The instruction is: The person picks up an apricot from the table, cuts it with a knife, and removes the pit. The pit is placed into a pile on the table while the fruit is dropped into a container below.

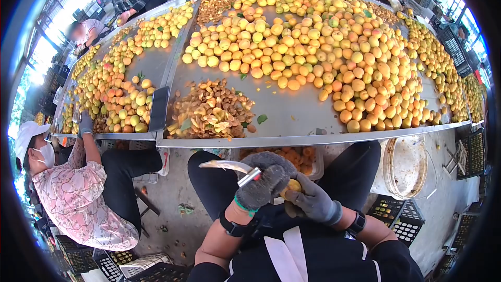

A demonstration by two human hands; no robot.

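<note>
My left hand [263, 180], in a dark grey glove, is closed on a tool with a short metal tube [249, 177] and a pale curved part reaching left. Right beside it, my gloved right hand [315, 202] grips a yellow-orange fruit [291, 188] between its fingers. Both hands are over my lap, below the near edge of the metal table [292, 139]. On the table, a heap of opened fruit pieces [214, 109] lies at the near left, and a large pile of whole apricot-like fruit [360, 68] spreads over the middle and right.
A tub of fruit halves [313, 162] stands under the table edge between my knees. A white bucket [406, 167] and a black crate [399, 218] are to the right. A masked co-worker [78, 193] sits at the left; other people sit across the table. A phone [159, 108] lies on the divider.
</note>
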